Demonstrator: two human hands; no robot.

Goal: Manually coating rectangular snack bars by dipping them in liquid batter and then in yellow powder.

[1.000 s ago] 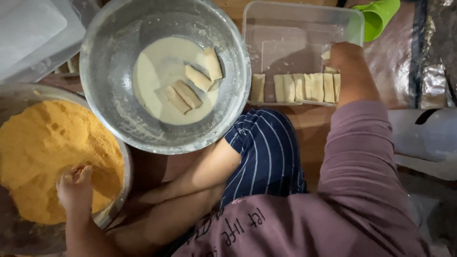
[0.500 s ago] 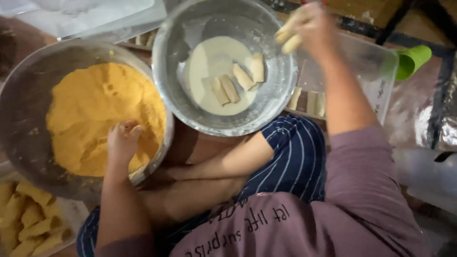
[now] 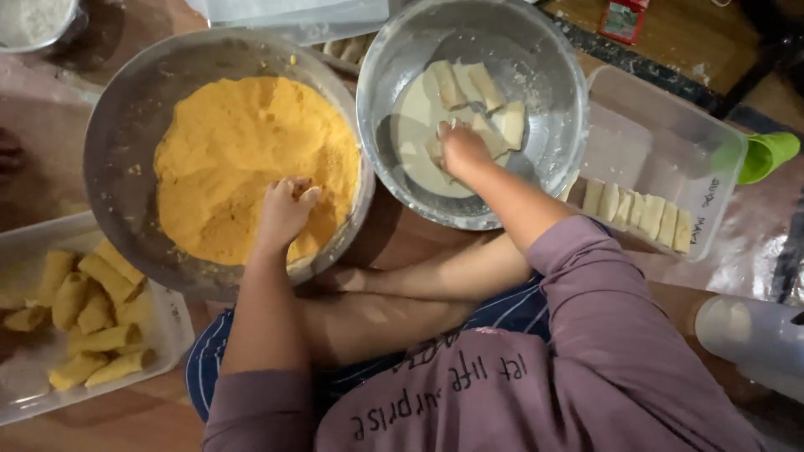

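- A small red packet (image 3: 624, 17) lies at the top edge on the wooden floor, its print too small to tell; a green cup (image 3: 766, 155) pokes out past the right end of a clear tub (image 3: 645, 138).
- That clear tub sits to the right of the batter bowl (image 3: 553, 75) and holds a row of pale uncoated rolls (image 3: 636, 213) along its near wall; dark handwriting runs down its right side.
- A white jug (image 3: 745, 331) rests at the lower right, beside my purple sleeve.
- My right hand (image 3: 461, 149) is down in the steel batter bowl, fingers curled loosely over a pale roll in the white batter; I cannot tell whether I have a firm hold of it or only press on it.
- Four or so more pale rolls (image 3: 473, 88) lie in the batter just beyond that hand, slick and cream-coloured, some touching each other.
- My left hand (image 3: 285, 211) rests in the crumb bowl (image 3: 117, 142), fingers bent and half shut, dug into the near edge of the orange crumbs (image 3: 243, 142); whatever it may grip is buried and hidden.
- The crumbs heap in a broad mound that fills most of the crumb bowl, which touches the batter bowl's rim.
- A clear tray (image 3: 167, 331) at the lower left holds the crumbed rolls (image 3: 88, 314), yellow-orange and piled loosely, near my left elbow.
- A bowl of white powder (image 3: 33, 18) shows at the top left corner, well apart from both hands.
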